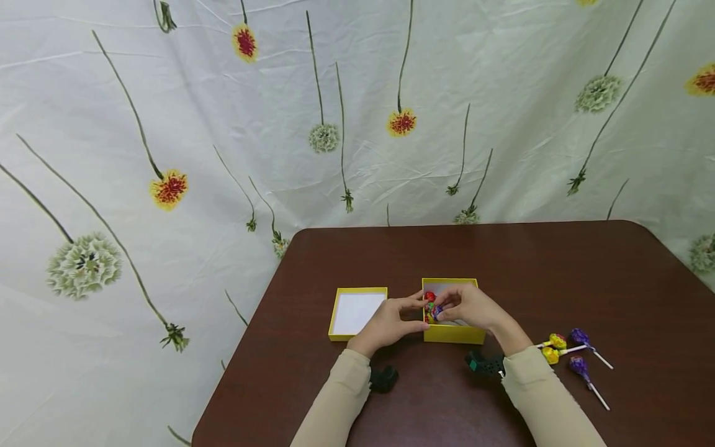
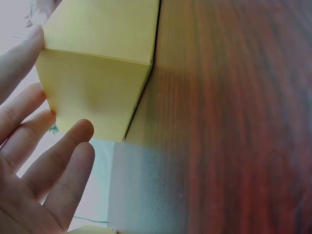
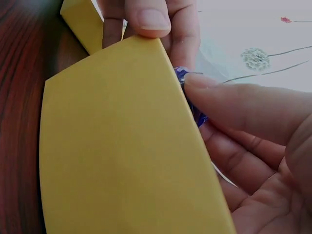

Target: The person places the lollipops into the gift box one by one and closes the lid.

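Note:
A yellow box (image 1: 454, 334) with a white inside stands uncovered on the table, and red, green and blue wrapped lollipops (image 1: 429, 297) show along its left inner side. My right hand (image 1: 471, 305) reaches over the box and pinches a blue-purple wrapped lollipop (image 3: 201, 118) just inside the rim, between thumb and fingers; its stick is hidden. At the box's left end, my left hand (image 1: 389, 324) touches the rim and near corner with thumb and fingertips. In the left wrist view its fingers (image 2: 61, 151) are spread and fairly straight, some of them off the box.
Left of the box lies a shallow yellow lid (image 1: 357, 312), its white inside facing up. Loose lollipops lie to the right beside my forearm: yellow ones (image 1: 550, 355) and purple ones (image 1: 579, 365). The brown table (image 1: 447, 397) ends at a flower-patterned cloth (image 1: 357, 161) behind it.

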A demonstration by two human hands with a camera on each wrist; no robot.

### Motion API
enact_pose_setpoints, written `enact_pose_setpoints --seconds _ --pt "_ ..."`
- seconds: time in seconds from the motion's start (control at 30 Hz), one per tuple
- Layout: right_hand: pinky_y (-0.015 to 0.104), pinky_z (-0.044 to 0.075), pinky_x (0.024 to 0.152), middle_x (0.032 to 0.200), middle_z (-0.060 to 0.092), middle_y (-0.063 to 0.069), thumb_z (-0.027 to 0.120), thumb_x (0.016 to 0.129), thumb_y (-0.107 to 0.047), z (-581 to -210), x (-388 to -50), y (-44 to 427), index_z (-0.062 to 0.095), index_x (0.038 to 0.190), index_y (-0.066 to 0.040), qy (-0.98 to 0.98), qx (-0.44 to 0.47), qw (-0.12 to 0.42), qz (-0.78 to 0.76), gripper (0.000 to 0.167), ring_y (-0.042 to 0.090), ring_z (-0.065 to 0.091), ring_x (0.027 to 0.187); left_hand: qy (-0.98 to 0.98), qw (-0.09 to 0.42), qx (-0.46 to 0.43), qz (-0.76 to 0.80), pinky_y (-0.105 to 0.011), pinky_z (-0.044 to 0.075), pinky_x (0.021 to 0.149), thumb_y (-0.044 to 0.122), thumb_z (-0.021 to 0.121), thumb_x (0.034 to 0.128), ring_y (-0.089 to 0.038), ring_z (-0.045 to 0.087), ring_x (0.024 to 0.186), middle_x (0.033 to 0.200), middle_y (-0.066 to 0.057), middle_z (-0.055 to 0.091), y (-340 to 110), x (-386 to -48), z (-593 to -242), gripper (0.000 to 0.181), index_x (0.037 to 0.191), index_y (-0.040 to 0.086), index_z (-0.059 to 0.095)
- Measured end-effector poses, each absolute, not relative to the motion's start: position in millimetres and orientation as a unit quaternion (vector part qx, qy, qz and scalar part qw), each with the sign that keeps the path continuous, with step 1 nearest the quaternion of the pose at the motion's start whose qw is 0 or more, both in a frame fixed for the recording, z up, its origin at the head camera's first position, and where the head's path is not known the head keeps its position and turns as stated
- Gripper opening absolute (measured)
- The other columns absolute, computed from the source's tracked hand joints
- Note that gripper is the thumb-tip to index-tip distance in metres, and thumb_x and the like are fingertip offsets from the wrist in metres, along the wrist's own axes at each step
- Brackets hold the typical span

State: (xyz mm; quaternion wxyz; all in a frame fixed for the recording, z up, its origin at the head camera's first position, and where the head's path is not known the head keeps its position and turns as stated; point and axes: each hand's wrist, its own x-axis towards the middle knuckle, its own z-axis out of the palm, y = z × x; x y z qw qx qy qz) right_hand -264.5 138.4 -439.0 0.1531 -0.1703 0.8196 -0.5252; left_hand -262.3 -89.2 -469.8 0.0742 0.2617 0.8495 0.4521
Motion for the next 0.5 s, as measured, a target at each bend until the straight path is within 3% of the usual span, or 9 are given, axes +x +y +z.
enact_pose_setpoints --seconds 0.5 --pt "0.028 0.058 0.075 0.095 0.069 0.011 0.075 0.085 0.002 -444.7 -269.0 131.0 0.069 0.1 0.004 0.826 -0.154 0.167 -0.516 0.015 0.018 0.061 0.084 0.851 0.075 0.262 0.448 -0.036 0.049 0.108 0.031 0.075 0.0896 -0.022 0.054 0.136 0.154 0.005 0.048 -89.6 -261.1 -471.6 0.048 0.134 0.017 0.066"
